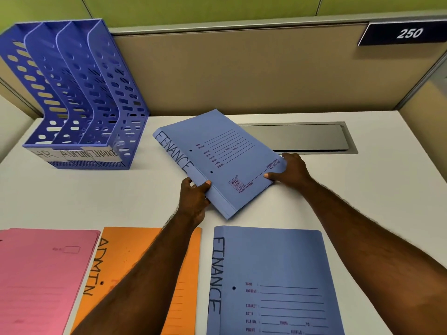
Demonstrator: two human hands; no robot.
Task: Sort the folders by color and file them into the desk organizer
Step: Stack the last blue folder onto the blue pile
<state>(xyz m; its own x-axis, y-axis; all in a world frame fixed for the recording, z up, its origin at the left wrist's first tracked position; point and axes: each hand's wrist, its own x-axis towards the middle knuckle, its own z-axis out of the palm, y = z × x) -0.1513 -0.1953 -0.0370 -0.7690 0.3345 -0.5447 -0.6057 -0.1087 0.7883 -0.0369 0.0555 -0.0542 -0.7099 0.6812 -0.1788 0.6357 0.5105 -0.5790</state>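
A blue folder (225, 153) marked FINANCE is held tilted above the middle of the desk. My left hand (193, 199) grips its spine corner, and my right hand (290, 170) grips its lower right corner. A blue desk organizer (72, 93) with three slots labelled HR, ADMIN and FINANCE stands at the back left, and no folders show in it. Along the near edge lie a pink folder (41, 281), an orange folder (121, 259) marked ADMIN, partly under my left arm, and another blue FINANCE folder (278, 262).
A grey cable hatch (302, 137) is set into the white desk (121, 197) behind the held folder. A beige partition (242, 68) closes the back and right side, with a dark sign (408, 33) reading 250.
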